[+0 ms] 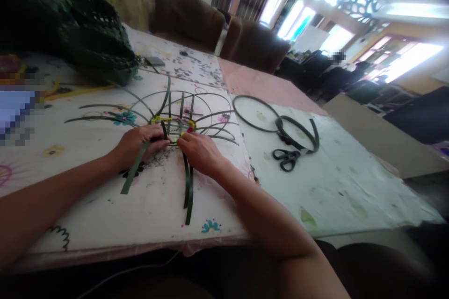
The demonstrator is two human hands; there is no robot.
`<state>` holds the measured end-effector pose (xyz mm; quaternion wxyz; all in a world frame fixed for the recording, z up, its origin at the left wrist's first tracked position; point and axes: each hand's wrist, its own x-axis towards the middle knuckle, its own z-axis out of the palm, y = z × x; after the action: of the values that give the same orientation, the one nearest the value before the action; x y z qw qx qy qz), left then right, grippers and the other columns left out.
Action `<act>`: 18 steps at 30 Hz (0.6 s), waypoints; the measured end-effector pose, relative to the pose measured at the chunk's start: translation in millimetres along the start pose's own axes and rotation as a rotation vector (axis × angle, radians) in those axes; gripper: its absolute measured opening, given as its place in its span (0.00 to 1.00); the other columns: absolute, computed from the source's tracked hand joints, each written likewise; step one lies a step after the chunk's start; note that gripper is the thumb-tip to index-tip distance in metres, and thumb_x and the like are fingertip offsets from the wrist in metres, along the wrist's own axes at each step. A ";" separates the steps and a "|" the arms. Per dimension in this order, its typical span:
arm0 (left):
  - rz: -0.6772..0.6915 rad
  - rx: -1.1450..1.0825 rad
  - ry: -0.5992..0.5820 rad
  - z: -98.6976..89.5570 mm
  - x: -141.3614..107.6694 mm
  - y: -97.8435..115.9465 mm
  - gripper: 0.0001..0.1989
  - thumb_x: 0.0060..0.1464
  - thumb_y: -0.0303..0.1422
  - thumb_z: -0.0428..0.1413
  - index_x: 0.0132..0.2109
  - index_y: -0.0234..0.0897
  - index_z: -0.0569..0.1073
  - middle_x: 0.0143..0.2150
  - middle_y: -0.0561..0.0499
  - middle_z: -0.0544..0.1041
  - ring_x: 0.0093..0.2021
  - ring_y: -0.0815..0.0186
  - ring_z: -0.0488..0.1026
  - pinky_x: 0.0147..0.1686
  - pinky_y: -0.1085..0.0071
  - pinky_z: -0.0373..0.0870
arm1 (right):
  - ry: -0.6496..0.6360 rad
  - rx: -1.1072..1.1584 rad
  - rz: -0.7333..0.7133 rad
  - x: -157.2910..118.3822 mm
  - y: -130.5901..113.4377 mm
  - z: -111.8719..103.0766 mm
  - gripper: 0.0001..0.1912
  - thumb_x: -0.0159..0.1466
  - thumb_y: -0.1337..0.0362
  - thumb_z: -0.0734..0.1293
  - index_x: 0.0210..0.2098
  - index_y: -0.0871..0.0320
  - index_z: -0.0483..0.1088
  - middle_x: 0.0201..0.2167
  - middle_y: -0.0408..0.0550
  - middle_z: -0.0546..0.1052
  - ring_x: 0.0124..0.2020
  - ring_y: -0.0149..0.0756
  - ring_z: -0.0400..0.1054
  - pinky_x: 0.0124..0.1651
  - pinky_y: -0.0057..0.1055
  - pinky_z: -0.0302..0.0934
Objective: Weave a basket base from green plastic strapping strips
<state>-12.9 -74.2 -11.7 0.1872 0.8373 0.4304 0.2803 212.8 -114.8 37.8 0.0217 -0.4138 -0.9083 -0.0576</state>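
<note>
Dark green strips are woven into a small open lattice [175, 124] on the patterned tablecloth, their loose ends spreading out on all sides. Yellow pieces and a red bit show along the lattice. My left hand [149, 142] is closed at its near left edge, fingers pinching a dark strip; a wider green strip [131, 173] hangs below it. At the near right edge, my right hand [198, 149] presses its closed fingers on the weave, with two strips [188, 191] hanging beneath. The fingertips of both hands are close together.
Black-handled scissors [289, 159], a coiled dark strip [298, 133] and a thin hoop [256, 113] lie to the right. A large dark green woven piece [98, 42] stands at the back left. Brown chairs [187, 18] are behind the table. People sit far off at the right.
</note>
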 end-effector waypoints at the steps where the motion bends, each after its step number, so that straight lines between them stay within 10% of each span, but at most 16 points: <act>1: 0.006 -0.005 0.005 -1.0 0.3 2.8 0.15 0.62 0.46 0.56 0.36 0.41 0.79 0.39 0.49 0.79 0.42 0.59 0.76 0.41 0.68 0.67 | 0.020 -0.025 -0.029 -0.1 -1.1 -1.6 0.16 0.75 0.74 0.55 0.46 0.59 0.74 0.39 0.50 0.78 0.37 0.37 0.67 0.35 0.34 0.49; 8: -0.069 -0.103 0.025 -10.7 2.9 18.2 0.15 0.60 0.45 0.56 0.36 0.40 0.78 0.38 0.49 0.79 0.40 0.58 0.75 0.39 0.67 0.68 | 0.182 -0.065 -0.125 0.1 -1.2 0.2 0.18 0.75 0.73 0.55 0.42 0.59 0.75 0.35 0.50 0.76 0.39 0.39 0.65 0.39 0.35 0.51; 18: -0.045 -0.007 0.030 -1.3 -2.2 17.6 0.16 0.62 0.46 0.53 0.36 0.40 0.77 0.38 0.49 0.78 0.41 0.59 0.75 0.40 0.67 0.66 | -0.022 0.104 0.115 2.6 -3.1 3.6 0.11 0.74 0.62 0.62 0.44 0.55 0.76 0.38 0.47 0.80 0.34 0.35 0.69 0.31 0.34 0.42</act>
<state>-3.9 -85.7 -1.6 0.1902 0.8224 0.4511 0.2900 208.8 -114.4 34.1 0.0365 -0.4643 -0.8849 -0.0046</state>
